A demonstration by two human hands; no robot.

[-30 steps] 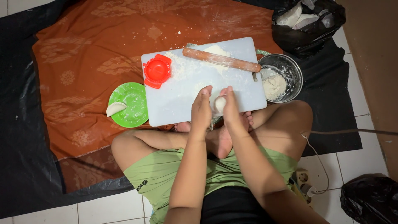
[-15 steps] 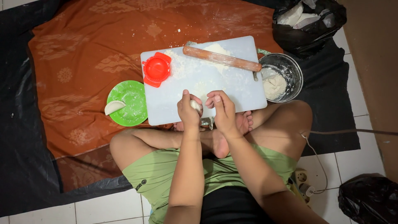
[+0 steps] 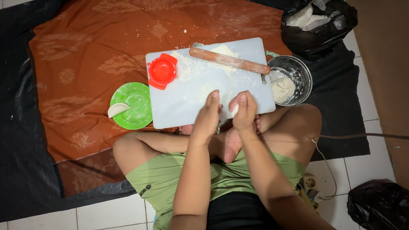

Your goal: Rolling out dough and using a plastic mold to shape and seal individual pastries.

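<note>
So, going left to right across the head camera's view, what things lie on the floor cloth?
Folded dumpling → green plate → red dumpling press → white cutting board → rolling pin → metal bowl of dough.

Overhead view under soft, even indoor light, moderately bright and warm in tone. No single strong source shows; shadows are faint, with only a soft dark edge under the white board (image 3: 187,104) and beneath the arms. The black sheet (image 3: 17,140) carries dull grey sheen on its folds at the left. The metal bowl (image 3: 303,74) rim shows a mild glint. Both hands (image 3: 226,113) are slightly smeared by motion blur; the rest is fairly sharp. Tile lines near the corners bend slightly, hinting at wide-angle distortion.
</note>
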